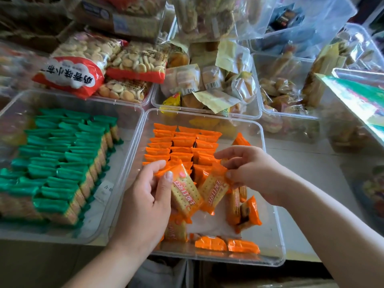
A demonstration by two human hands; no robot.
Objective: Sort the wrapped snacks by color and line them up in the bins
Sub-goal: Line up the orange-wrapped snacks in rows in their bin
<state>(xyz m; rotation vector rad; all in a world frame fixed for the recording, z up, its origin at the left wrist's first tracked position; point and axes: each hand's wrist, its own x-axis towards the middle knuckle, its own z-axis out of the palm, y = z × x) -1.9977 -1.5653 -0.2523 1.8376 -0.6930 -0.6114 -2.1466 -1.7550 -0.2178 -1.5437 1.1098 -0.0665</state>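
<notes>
1. Orange wrapped snacks (182, 146) stand in neat rows at the far end of the clear bin (270, 235) in front of you. Several loose ones (209, 243) lie at its near end.
2. Your left hand (143, 196) grips one packet (186, 197), with the thumb across its face. Your right hand (251, 171) pinches the top of a second packet (214, 193). The two sit side by side just above the bin and seem to touch.
3. Turn both so their sealed ends point the same way as the rows, then stand them on edge against the nearest row, not flat.
4. Press each snug to its neighbour; a leaning packet will probably tip the line.
5. Keep them out of the left bin (124, 121), where the green snacks (62, 159) are lined up.
</notes>
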